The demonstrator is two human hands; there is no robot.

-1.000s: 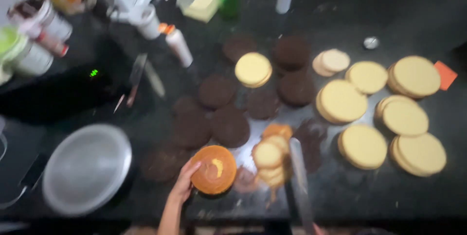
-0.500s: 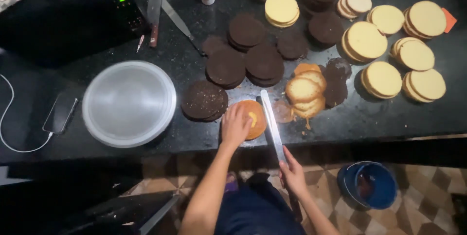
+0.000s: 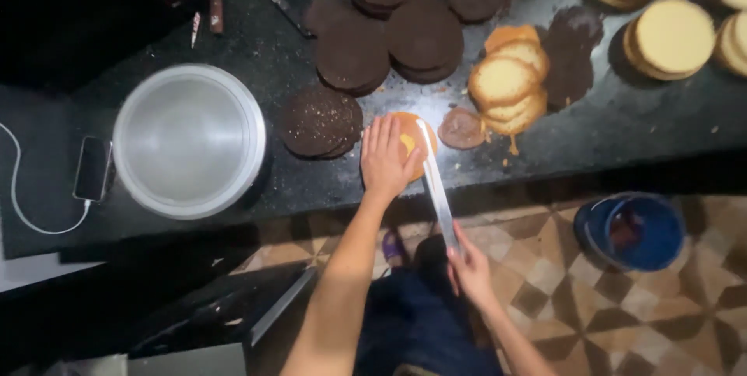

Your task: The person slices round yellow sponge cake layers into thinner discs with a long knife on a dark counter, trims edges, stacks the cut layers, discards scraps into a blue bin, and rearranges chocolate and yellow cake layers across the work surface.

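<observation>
Left hand (image 3: 387,160) flat, fingers spread, on round golden sponge (image 3: 411,143); right hand (image 3: 470,269) grips long steel knife (image 3: 436,185), blade at sponge's right edge; speckled dark counter (image 3: 622,123).

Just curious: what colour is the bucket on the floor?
Blue; the bucket shows best in the head view.

A round metal pan (image 3: 189,139) sits left of the grip; chocolate cake rounds (image 3: 354,53) above; a blue bucket (image 3: 632,231) right, on the floor.
</observation>
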